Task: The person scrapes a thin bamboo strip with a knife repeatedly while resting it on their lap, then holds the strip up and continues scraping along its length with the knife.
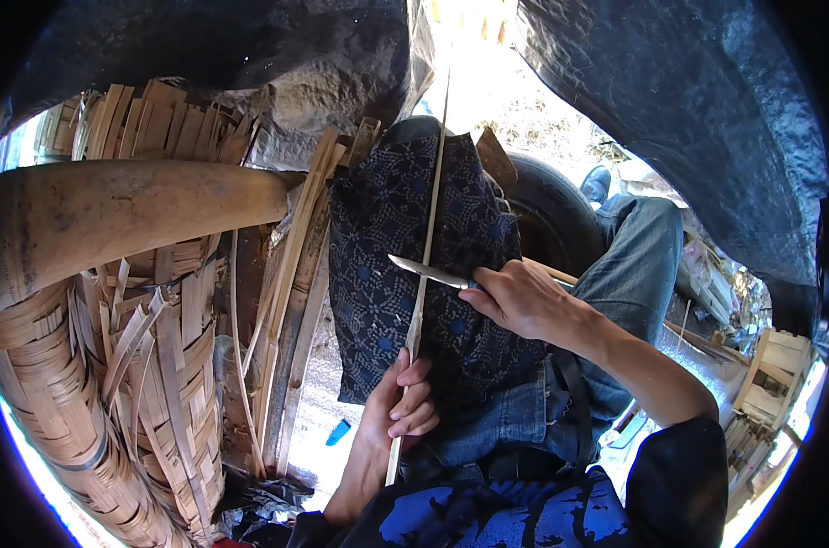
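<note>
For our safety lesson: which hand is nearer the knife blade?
Right hand: on the knife handle, just behind the blade; the left hand holds the pale strip, apart from the blade, lower in view.

No text, label, number or sign can be read. Large blue shapes (414, 517) spread across the front of a person's dark shirt (553, 513), partly cut off by the lower edge; whether they form lettering or a design cannot be told.

Daylight glares from the top, bleaching the ground (529, 111), while fisheye distortion bends the dark-rimmed edges.
</note>
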A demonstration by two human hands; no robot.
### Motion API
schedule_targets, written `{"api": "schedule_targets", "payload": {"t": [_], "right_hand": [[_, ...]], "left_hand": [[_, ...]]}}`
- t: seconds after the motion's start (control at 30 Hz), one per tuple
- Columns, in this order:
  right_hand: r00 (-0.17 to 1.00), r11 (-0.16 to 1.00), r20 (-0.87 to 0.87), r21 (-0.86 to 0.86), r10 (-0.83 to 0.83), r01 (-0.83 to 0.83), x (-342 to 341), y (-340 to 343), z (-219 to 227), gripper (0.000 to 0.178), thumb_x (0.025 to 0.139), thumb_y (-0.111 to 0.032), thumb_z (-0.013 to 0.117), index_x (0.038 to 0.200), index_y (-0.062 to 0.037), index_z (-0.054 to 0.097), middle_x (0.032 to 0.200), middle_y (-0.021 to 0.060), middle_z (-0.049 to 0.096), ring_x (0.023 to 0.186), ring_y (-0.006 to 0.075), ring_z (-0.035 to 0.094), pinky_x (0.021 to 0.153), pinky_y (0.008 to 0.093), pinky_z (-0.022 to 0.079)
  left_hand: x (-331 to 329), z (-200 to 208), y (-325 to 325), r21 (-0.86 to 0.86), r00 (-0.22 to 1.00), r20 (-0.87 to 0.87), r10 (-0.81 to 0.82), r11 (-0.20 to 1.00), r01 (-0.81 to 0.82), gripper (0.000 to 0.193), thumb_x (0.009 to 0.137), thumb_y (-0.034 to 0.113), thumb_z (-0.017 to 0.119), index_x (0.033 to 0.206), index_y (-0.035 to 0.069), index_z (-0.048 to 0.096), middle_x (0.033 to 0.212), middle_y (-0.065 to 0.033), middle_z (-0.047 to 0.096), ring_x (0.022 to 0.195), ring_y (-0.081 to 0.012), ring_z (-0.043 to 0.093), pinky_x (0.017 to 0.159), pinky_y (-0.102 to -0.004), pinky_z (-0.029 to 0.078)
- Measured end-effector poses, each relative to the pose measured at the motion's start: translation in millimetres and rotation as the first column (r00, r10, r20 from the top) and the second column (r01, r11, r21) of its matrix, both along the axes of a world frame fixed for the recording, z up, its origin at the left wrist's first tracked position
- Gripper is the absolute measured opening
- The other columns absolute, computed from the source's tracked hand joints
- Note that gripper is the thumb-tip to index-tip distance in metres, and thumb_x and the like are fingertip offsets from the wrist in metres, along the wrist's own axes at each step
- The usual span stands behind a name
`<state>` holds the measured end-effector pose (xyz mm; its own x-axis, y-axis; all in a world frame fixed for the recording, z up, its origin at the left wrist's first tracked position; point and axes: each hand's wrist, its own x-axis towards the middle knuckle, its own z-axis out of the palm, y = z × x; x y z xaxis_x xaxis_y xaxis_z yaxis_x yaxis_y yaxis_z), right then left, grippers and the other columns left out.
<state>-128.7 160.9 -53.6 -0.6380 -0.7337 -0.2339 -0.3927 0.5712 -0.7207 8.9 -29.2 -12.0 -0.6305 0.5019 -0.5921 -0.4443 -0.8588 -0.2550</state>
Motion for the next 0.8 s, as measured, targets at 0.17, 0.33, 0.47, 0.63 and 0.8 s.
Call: {"api": "schedule_targets", "payload": {"t": [0.17, 0.33, 0.47, 0.63, 0.8], "right_hand": [[0.979, 0.989, -0.154, -0.088, -0.132, 0.120, -9.3, -5.6, -13.0, 0.036, 0.091, -0.031, 0.051, 0.067, -0.0032, 0.051, 0.046, 0.0118, 0.045, 0.038, 0.0259, 0.046, 0.041, 0.0372, 0.039], [0.923, 0.987, -0.361, -0.134, -0.134, 0.091, -32.8, -7.7, -32.1, 0.042, 0.094, -0.029, 0.045, 0.060, -0.0042, 0.047, 0.041, 0.0097, 0.043, 0.031, 0.0196, 0.045, 0.033, 0.0334, 0.037], [0.894, 0.984, -0.427, -0.164, -0.134, 0.069, -67.6, 0.5, -60.0, 0.041, 0.095, -0.027, 0.045, 0.059, -0.0051, 0.046, 0.039, 0.0074, 0.041, 0.028, 0.0187, 0.040, 0.033, 0.0318, 0.034], [0.962, 0.942, -0.088, 0.196, -0.260, 0.272, -122.1, -16.0, -42.4, 0.045, 0.097, -0.030, 0.038, 0.073, 0.0036, 0.055, 0.070, 0.0243, 0.060, 0.064, 0.0287, 0.063, 0.059, 0.0406, 0.047], [0.911, 0.919, -0.157, -0.170, -0.382, 0.357, -99.6, -17.0, -26.5, 0.046, 0.099, -0.031, 0.026, 0.070, -0.0032, 0.048, 0.044, -0.0042, 0.029, 0.033, 0.0043, 0.021, 0.028, 0.0221, 0.018]], "left_hand": [[12.3, 1.9, 2.9, 0.111, 1.000, -0.004, 0.024, 0.994, -0.023, 0.036, 0.098, 0.038, 0.024, 0.071, 0.018, 0.036, 0.040, 0.0061, 0.029, 0.025, -0.0052, 0.028, 0.031, -0.0202, 0.019], [20.3, 4.6, 6.9, 0.131, 0.997, -0.001, 0.073, 0.989, -0.073, 0.036, 0.099, 0.037, 0.022, 0.074, 0.016, 0.038, 0.039, 0.0059, 0.032, 0.025, -0.0051, 0.033, 0.028, -0.0190, 0.018], [32.1, 11.5, 6.2, 0.143, 0.997, -0.001, 0.083, 0.986, -0.082, 0.037, 0.099, 0.037, 0.022, 0.073, 0.016, 0.038, 0.039, 0.0064, 0.032, 0.025, -0.0044, 0.033, 0.028, -0.0191, 0.019], [51.0, 14.3, 4.1, 0.160, 0.995, -0.034, 0.095, 0.983, -0.089, 0.038, 0.098, 0.038, 0.022, 0.072, 0.016, 0.037, 0.039, 0.0063, 0.032, 0.025, -0.0048, 0.033, 0.029, -0.0194, 0.020], [34.5, 20.8, 0.2, -0.134, 0.991, -0.004, -0.130, 0.983, 0.128, 0.037, 0.098, 0.039, 0.026, 0.071, 0.016, 0.037, 0.040, 0.0069, 0.031, 0.026, -0.0058, 0.031, 0.033, -0.0207, 0.024]]}}
